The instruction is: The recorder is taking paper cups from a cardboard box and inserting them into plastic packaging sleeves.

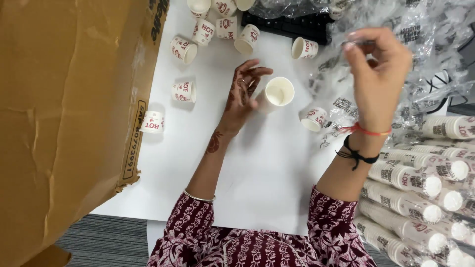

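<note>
My left hand [242, 94] rests on the white table [257, 168] and grips a small white paper cup [277, 93] lying on its side, mouth toward me. My right hand [378, 74] is raised over the right side, its fingertips pinched on a sheet of crinkled clear plastic wrap [420, 44]. Several loose white cups with red print lie scattered about, one [314, 119] just right of the held cup and another [303, 48] further back.
A large brown cardboard box flap [69, 113] covers the left side. Long stacks of cups in clear sleeves [420, 188] lie at the right. More loose cups [184, 91] sit near the box, and a dark keyboard [292, 24] lies at the back.
</note>
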